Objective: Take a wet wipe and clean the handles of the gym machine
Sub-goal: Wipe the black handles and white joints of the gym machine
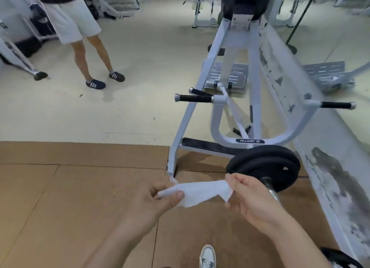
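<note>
A white wet wipe (198, 192) is stretched between my two hands low in the view. My left hand (160, 201) pinches its left end and my right hand (248, 195) pinches its right end. Ahead stands the pale blue gym machine (222, 115). Its black left handle (193, 98) sticks out to the left, with a second short black grip (200, 92) just behind it. The black right handle (337, 105) points right. Both hands are well short of the handles.
A black weight plate (264, 165) on a chrome bar sits just beyond my right hand. Brown floor mats (60, 197) lie underfoot. A person in light shorts (80, 27) stands at far left. A worn white wall (330, 177) runs along the right.
</note>
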